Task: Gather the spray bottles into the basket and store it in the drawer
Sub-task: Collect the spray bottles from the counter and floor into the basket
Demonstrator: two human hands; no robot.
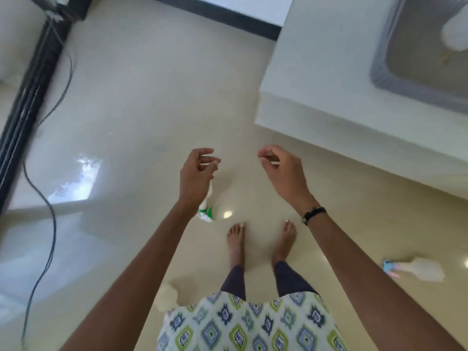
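Both hands are empty, fingers loosely curled: the left hand (196, 173) and the right hand (281, 168) hang above the floor (141, 110). One bottle (206, 211) lies below the left hand, another (417, 269) far right. The basket (385, 74) sits on the tabletop (316, 72).

Two bare feet (260, 244) are planted on the floor (152, 97) at centre. A spray bottle (206, 211) lies on the floor at ten o'clock from the feet, partly hidden behind the left hand (196, 173). A second spray bottle (417, 269) lies at three o'clock. A basket (379, 72) is set on a raised surface (316, 72) at one o'clock. A cable (50, 224) is trailed along the floor at nine o'clock.
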